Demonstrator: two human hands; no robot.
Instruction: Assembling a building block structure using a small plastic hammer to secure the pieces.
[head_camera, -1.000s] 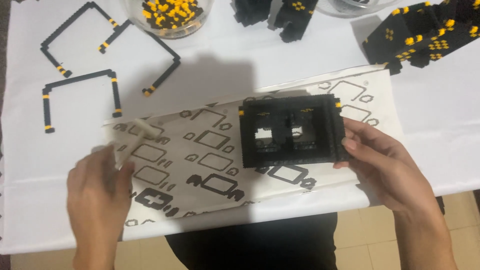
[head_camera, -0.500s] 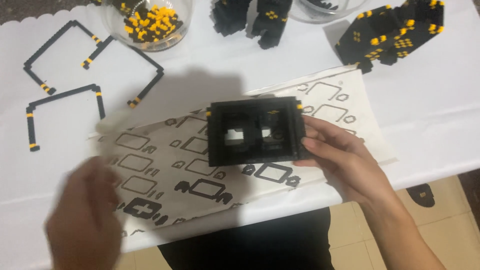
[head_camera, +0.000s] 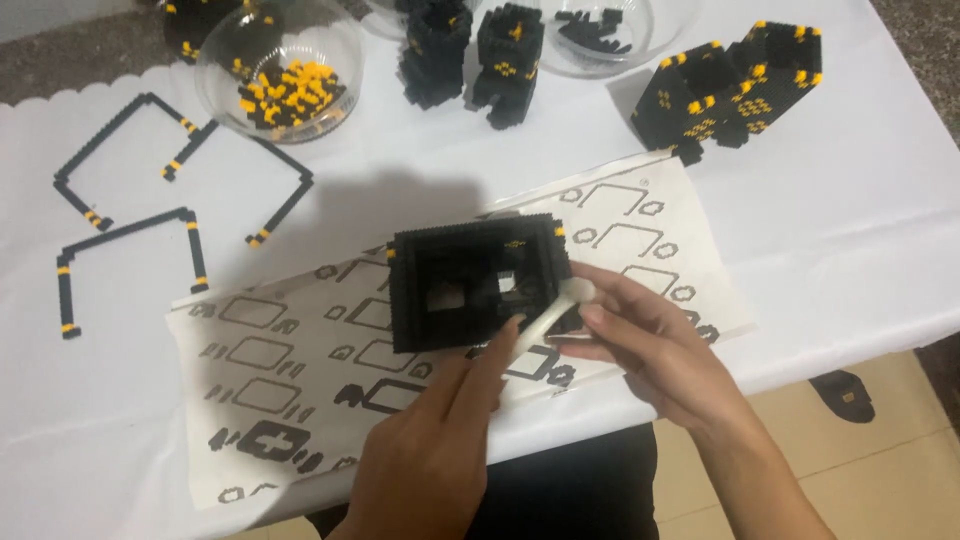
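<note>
The black brick frame (head_camera: 478, 283), a rectangular block build with two window openings, lies flat on the printed instruction sheet (head_camera: 300, 380) near the table's front edge, its long axis running left to right along that edge. The right hand (head_camera: 650, 345) grips its right end with curled fingers. The left hand (head_camera: 440, 450) pinches a small white tool (head_camera: 550, 312), angled up-right toward the frame's right opening. Bare white tablecloth (head_camera: 850, 230) lies to the right; black strip pieces (head_camera: 130, 240) occupy the far left.
</note>
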